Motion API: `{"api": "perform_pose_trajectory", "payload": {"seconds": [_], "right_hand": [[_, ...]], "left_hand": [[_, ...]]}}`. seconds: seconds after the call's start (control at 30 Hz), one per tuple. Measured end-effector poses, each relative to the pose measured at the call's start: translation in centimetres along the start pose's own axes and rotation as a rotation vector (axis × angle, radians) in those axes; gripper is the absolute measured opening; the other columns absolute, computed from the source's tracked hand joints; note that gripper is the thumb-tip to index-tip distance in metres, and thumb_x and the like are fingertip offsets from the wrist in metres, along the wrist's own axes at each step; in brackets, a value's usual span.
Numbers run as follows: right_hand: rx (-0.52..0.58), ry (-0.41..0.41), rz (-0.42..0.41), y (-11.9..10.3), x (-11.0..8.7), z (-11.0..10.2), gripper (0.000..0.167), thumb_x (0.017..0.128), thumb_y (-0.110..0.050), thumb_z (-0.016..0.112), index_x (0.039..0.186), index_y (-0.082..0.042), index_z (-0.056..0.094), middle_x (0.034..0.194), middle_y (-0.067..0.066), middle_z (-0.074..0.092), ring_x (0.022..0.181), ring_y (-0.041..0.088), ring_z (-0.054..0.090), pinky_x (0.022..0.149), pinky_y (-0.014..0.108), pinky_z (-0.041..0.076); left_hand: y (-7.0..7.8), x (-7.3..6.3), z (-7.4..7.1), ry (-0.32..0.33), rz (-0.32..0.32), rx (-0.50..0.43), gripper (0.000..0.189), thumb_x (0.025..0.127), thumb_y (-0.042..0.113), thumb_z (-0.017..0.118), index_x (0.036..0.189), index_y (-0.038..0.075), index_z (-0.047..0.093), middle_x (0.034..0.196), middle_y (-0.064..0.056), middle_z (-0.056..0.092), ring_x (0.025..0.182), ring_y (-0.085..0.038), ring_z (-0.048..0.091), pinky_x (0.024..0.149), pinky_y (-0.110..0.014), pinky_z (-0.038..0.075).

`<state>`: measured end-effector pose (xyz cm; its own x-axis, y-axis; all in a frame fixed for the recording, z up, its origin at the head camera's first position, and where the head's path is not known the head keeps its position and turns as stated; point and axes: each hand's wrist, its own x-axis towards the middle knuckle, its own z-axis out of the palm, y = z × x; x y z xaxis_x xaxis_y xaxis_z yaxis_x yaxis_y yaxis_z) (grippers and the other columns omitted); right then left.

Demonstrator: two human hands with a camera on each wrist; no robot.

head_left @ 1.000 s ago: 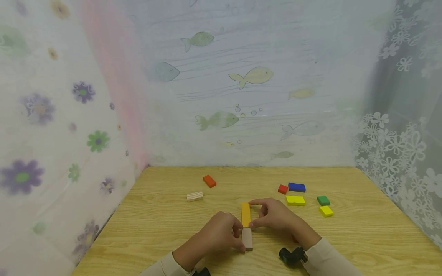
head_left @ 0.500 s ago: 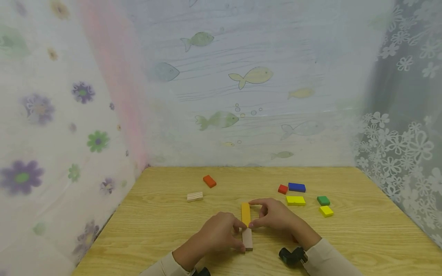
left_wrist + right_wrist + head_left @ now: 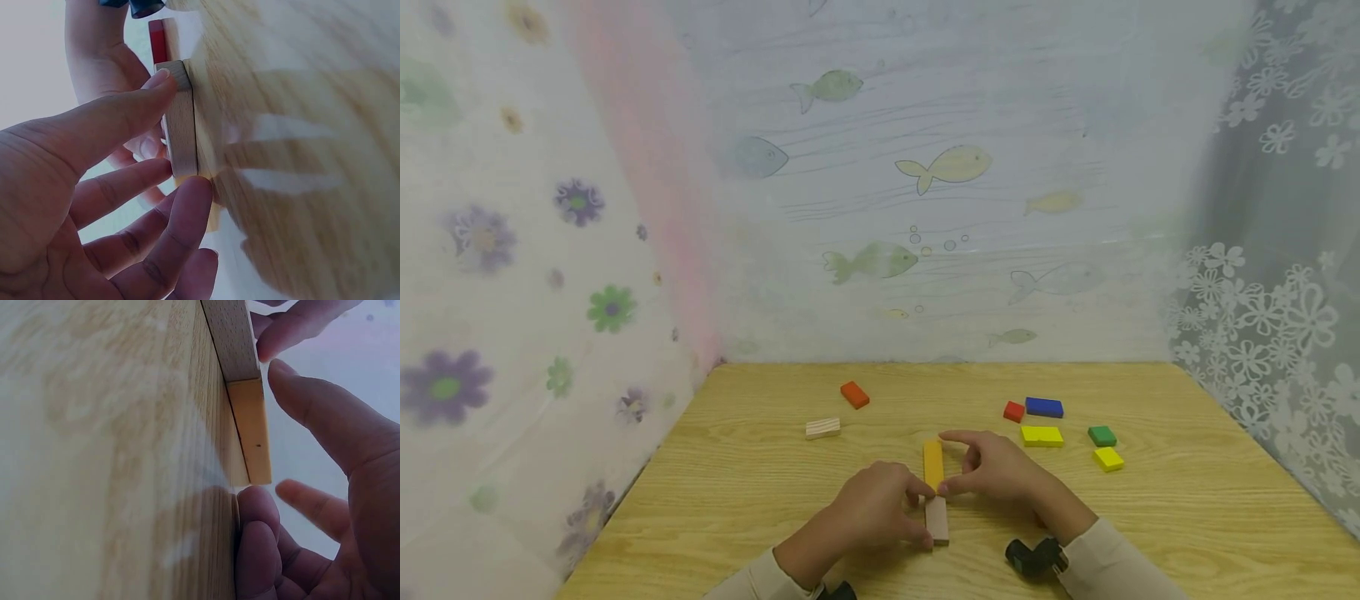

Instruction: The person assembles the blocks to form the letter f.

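Two blocks lie end to end on the table in the head view: an orange block (image 3: 933, 467) farther off and a plain wooden block (image 3: 937, 521) nearer. My left hand (image 3: 880, 504) holds the plain block lengthwise, thumb at its near end and index fingertip by the joint. In the left wrist view that thumb presses the end face of the plain block (image 3: 181, 131). My right hand (image 3: 1000, 471) spans the orange block, index finger at the far end and thumb near the joint. The right wrist view shows the orange block (image 3: 251, 428) butted against the plain one.
An orange-red block (image 3: 854, 394) and a striped wooden block (image 3: 823, 428) lie back left. At right are a red cube (image 3: 1014, 412) and blue (image 3: 1044, 407), yellow (image 3: 1041, 437), green (image 3: 1102, 436) and small yellow (image 3: 1108, 458) blocks. Another red block (image 3: 157, 44) sits by my right wrist.
My left index fingertip has shifted slightly right, onto the joint between the two blocks. Both blocks and my right hand stay practically still.
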<state>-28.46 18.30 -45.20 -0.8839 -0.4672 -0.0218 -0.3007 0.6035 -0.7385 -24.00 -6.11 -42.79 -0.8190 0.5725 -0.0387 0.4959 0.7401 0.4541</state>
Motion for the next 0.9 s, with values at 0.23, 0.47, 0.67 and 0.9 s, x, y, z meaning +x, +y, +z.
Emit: {"api": "perform_pose_trajectory", "payload": {"seconds": [0.23, 0.47, 0.67, 0.9], "right_hand": [[-0.001, -0.002, 0.001, -0.1, -0.1, 0.0, 0.080, 0.079, -0.045, 0.090, 0.148, -0.019, 0.059, 0.074, 0.001, 0.063, 0.058, 0.010, 0.048, 0.050, 0.023, 0.039], [0.002, -0.001, -0.004, -0.3, -0.2, 0.1, 0.079, 0.079, -0.044, 0.090, 0.148, -0.018, 0.059, 0.075, 0.002, 0.063, 0.059, 0.010, 0.050, 0.051, 0.024, 0.041], [-0.006, -0.005, 0.004, -0.4, -0.1, 0.2, 0.079, 0.079, -0.045, 0.090, 0.147, -0.020, 0.059, 0.075, 0.001, 0.064, 0.061, 0.011, 0.052, 0.052, 0.024, 0.042], [0.005, -0.009, 0.010, -0.5, -0.2, 0.0, 0.078, 0.080, -0.042, 0.090, 0.148, -0.018, 0.059, 0.074, 0.002, 0.064, 0.058, 0.011, 0.050, 0.051, 0.024, 0.040]], "left_hand": [[0.2, 0.1, -0.1, -0.001, -0.002, 0.012, 0.050, 0.069, 0.046, 0.096, 0.114, 0.031, 0.080, 0.092, 0.014, 0.072, 0.080, 0.001, 0.059, 0.061, -0.021, 0.049], [0.0, -0.1, -0.2, -0.003, 0.013, 0.016, 0.051, 0.070, 0.049, 0.094, 0.115, 0.032, 0.080, 0.094, 0.013, 0.074, 0.084, -0.001, 0.062, 0.063, -0.023, 0.050], [-0.7, 0.1, -0.6, -0.020, 0.005, -0.028, 0.055, 0.075, 0.059, 0.087, 0.121, 0.031, 0.077, 0.100, 0.011, 0.075, 0.085, -0.003, 0.065, 0.065, -0.024, 0.052], [-1.8, 1.1, -1.8, 0.016, -0.039, -0.032, 0.060, 0.081, 0.058, 0.084, 0.130, 0.026, 0.074, 0.112, 0.003, 0.076, 0.082, -0.005, 0.068, 0.065, -0.027, 0.056]]}}
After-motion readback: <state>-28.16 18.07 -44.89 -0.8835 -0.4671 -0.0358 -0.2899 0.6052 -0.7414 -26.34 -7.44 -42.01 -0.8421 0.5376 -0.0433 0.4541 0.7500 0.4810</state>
